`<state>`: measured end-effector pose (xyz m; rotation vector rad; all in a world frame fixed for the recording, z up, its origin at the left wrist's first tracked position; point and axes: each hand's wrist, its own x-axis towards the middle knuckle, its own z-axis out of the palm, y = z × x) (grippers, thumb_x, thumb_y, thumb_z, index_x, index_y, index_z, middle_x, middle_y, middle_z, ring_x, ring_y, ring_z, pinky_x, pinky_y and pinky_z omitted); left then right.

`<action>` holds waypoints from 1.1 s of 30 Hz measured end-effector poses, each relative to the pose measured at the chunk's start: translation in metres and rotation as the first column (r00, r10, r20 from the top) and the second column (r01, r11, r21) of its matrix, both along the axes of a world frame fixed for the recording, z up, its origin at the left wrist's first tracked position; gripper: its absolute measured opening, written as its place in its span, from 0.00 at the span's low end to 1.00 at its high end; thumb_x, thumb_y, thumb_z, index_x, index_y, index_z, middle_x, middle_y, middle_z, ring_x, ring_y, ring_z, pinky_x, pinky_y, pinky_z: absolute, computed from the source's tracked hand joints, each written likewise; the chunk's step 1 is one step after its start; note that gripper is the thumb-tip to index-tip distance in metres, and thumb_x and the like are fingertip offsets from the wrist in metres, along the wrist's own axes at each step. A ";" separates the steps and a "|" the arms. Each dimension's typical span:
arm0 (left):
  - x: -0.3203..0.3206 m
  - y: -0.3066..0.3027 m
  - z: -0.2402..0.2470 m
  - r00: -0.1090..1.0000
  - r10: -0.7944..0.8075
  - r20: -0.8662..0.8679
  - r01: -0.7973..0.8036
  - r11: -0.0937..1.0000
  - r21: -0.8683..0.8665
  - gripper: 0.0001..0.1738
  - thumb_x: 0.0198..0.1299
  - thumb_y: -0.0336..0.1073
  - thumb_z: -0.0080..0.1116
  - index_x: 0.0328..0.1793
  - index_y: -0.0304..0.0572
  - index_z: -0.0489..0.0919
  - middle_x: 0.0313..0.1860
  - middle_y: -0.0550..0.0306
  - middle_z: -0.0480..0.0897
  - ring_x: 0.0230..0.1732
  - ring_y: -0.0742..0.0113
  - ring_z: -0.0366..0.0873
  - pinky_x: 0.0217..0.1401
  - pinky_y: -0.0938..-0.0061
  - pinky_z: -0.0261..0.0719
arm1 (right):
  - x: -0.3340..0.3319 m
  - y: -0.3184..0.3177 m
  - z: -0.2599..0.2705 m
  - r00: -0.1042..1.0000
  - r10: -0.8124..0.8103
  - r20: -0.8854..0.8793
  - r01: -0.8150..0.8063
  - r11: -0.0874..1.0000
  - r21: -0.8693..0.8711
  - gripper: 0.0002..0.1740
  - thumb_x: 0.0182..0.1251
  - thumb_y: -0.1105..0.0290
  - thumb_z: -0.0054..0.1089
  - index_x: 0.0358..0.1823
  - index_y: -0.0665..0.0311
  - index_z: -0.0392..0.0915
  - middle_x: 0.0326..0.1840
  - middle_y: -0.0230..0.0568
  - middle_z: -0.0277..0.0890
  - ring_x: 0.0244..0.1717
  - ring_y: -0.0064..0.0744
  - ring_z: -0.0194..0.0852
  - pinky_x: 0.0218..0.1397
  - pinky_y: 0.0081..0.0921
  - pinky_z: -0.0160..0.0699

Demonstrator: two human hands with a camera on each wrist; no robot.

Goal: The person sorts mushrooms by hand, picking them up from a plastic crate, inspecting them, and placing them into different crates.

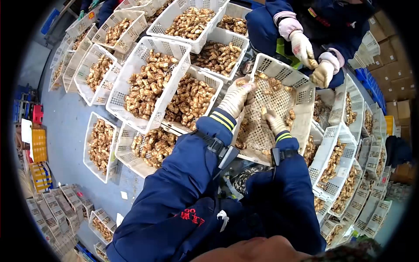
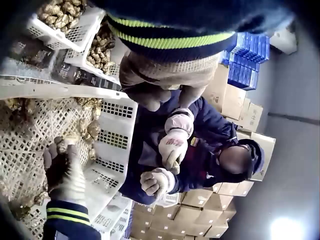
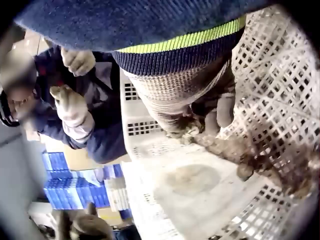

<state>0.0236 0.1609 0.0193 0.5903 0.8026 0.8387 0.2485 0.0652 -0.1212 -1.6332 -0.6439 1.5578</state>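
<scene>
My right gloved hand is low inside a white mesh crate and pinches a pale, knobby root piece. The left wrist view also has this root piece at the fingertips. My left hand, in a ribbed, soiled glove, is over the crate's far left rim. Its fingers are bent in the left wrist view; I cannot tell whether they hold anything. More brown-and-cream root pieces lie along the crate's far end, with others beside my right hand.
Crates heaped with root pieces stand at left, some stacked. Further filled crates line the right. Across from me, a person's gloved hands hold a root piece. Cardboard boxes are piled behind, at right.
</scene>
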 end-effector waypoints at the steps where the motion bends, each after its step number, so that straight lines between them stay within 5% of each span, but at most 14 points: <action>1: 0.003 0.000 -0.006 0.999 -0.008 0.036 0.007 0.999 0.035 0.30 0.57 0.35 0.64 0.65 0.36 0.68 0.36 0.61 0.76 0.32 0.76 0.72 0.33 0.77 0.75 | 0.002 -0.003 0.018 0.986 -0.015 -0.164 0.032 0.994 0.104 0.35 0.65 0.54 0.59 0.67 0.67 0.61 0.53 0.44 0.75 0.43 0.33 0.77 0.50 0.31 0.80; 6: 0.011 -0.002 -0.016 0.960 -0.259 -0.103 0.270 0.955 0.123 0.34 0.51 0.31 0.70 0.65 0.36 0.69 0.44 0.56 0.80 0.39 0.69 0.78 0.44 0.73 0.77 | -0.033 -0.009 0.094 0.887 -0.071 -0.457 0.197 0.952 0.234 0.34 0.60 0.48 0.66 0.63 0.57 0.68 0.53 0.35 0.77 0.43 0.25 0.76 0.48 0.29 0.79; 10: 0.010 -0.007 -0.010 0.973 -0.218 0.078 0.212 0.974 0.079 0.32 0.51 0.27 0.69 0.63 0.36 0.71 0.46 0.55 0.80 0.43 0.67 0.79 0.46 0.72 0.79 | -0.049 0.001 0.114 0.897 0.054 -0.438 0.079 0.957 0.280 0.32 0.62 0.48 0.64 0.62 0.57 0.70 0.53 0.31 0.77 0.43 0.24 0.76 0.47 0.27 0.79; 12: 0.009 -0.003 -0.011 0.992 -0.074 0.106 0.059 0.989 0.137 0.32 0.53 0.25 0.66 0.65 0.34 0.68 0.44 0.53 0.80 0.41 0.67 0.80 0.47 0.76 0.80 | -0.063 0.006 0.116 0.895 -0.055 -0.442 0.194 0.941 0.276 0.31 0.64 0.48 0.61 0.61 0.59 0.70 0.52 0.36 0.77 0.40 0.24 0.76 0.43 0.25 0.80; 15: 0.001 0.004 -0.006 0.989 0.090 0.117 -0.102 0.990 0.099 0.28 0.56 0.25 0.61 0.65 0.37 0.68 0.46 0.55 0.78 0.47 0.69 0.78 0.50 0.75 0.80 | -0.035 0.024 0.043 0.982 0.094 -0.164 -0.048 0.963 0.265 0.30 0.66 0.47 0.57 0.58 0.65 0.72 0.48 0.42 0.78 0.39 0.29 0.78 0.43 0.26 0.80; 16: -0.003 0.000 0.007 0.982 0.128 0.139 -0.133 0.991 0.027 0.27 0.57 0.26 0.61 0.64 0.41 0.70 0.45 0.59 0.79 0.44 0.71 0.78 0.48 0.74 0.79 | -0.039 0.019 0.029 0.960 0.188 0.208 -0.245 0.923 0.297 0.32 0.65 0.48 0.55 0.61 0.66 0.71 0.52 0.49 0.78 0.44 0.41 0.80 0.48 0.32 0.80; 17: -0.003 0.002 0.003 0.980 0.142 0.140 -0.143 0.990 -0.001 0.27 0.57 0.26 0.61 0.64 0.43 0.71 0.45 0.59 0.79 0.42 0.71 0.77 0.47 0.74 0.79 | -0.042 0.031 0.023 0.517 0.522 0.678 -0.528 0.818 -0.228 0.34 0.63 0.48 0.54 0.65 0.64 0.68 0.60 0.54 0.74 0.53 0.51 0.77 0.58 0.37 0.76; 20: -0.001 0.008 -0.006 0.974 0.187 0.125 -0.178 0.981 -0.084 0.26 0.55 0.27 0.62 0.62 0.41 0.72 0.44 0.57 0.79 0.40 0.70 0.77 0.44 0.73 0.79 | -0.065 0.028 -0.056 0.128 0.685 0.718 -0.586 0.636 -0.502 0.35 0.62 0.52 0.55 0.67 0.64 0.67 0.57 0.58 0.75 0.57 0.51 0.75 0.61 0.39 0.72; 23: 0.004 0.010 -0.019 0.942 0.203 0.266 -0.174 0.976 -0.127 0.27 0.56 0.26 0.59 0.64 0.35 0.68 0.42 0.49 0.79 0.42 0.60 0.80 0.41 0.68 0.81 | -0.063 0.037 -0.100 0.211 0.727 0.653 -0.615 0.618 -0.490 0.26 0.64 0.73 0.52 0.66 0.63 0.66 0.57 0.54 0.75 0.53 0.47 0.74 0.58 0.32 0.73; 24: 0.004 0.011 -0.022 0.938 0.205 0.278 -0.177 0.977 -0.121 0.27 0.56 0.26 0.59 0.64 0.35 0.68 0.42 0.48 0.79 0.41 0.59 0.80 0.42 0.67 0.81 | -0.056 0.031 -0.086 0.400 0.592 0.700 -0.665 0.713 -0.223 0.25 0.68 0.61 0.53 0.62 0.69 0.69 0.48 0.51 0.80 0.46 0.40 0.78 0.51 0.30 0.76; 26: 0.004 0.012 -0.024 0.930 0.204 0.307 -0.179 0.978 -0.109 0.27 0.57 0.26 0.58 0.64 0.35 0.67 0.41 0.47 0.80 0.40 0.58 0.80 0.43 0.66 0.82 | -0.045 0.028 -0.058 0.477 0.544 0.691 -0.630 0.759 -0.163 0.24 0.69 0.63 0.51 0.63 0.69 0.70 0.50 0.50 0.80 0.49 0.40 0.78 0.53 0.28 0.75; 28: 0.001 0.013 -0.021 0.923 0.199 0.329 -0.170 0.979 -0.115 0.26 0.57 0.25 0.58 0.63 0.36 0.67 0.39 0.46 0.80 0.38 0.57 0.81 0.44 0.66 0.83 | -0.039 0.012 -0.001 0.913 0.348 0.213 -0.386 0.905 0.180 0.28 0.70 0.61 0.52 0.65 0.72 0.65 0.54 0.48 0.79 0.52 0.36 0.78 0.54 0.27 0.76; 32: 0.002 0.012 -0.017 0.973 0.111 0.204 -0.104 0.994 -0.045 0.30 0.57 0.26 0.59 0.66 0.36 0.65 0.39 0.48 0.79 0.38 0.57 0.81 0.48 0.65 0.82 | -0.025 -0.014 0.056 0.959 0.160 -0.235 -0.074 0.938 0.338 0.38 0.65 0.53 0.61 0.68 0.72 0.62 0.57 0.46 0.76 0.53 0.34 0.77 0.52 0.26 0.78; 33: 0.001 0.011 -0.020 0.968 0.035 0.247 -0.025 0.999 -0.043 0.33 0.56 0.28 0.60 0.68 0.37 0.62 0.41 0.52 0.79 0.46 0.57 0.79 0.61 0.57 0.76 | -0.022 -0.017 0.062 0.970 0.120 -0.212 -0.048 0.948 0.314 0.43 0.62 0.51 0.64 0.70 0.71 0.59 0.59 0.46 0.75 0.55 0.36 0.75 0.57 0.28 0.78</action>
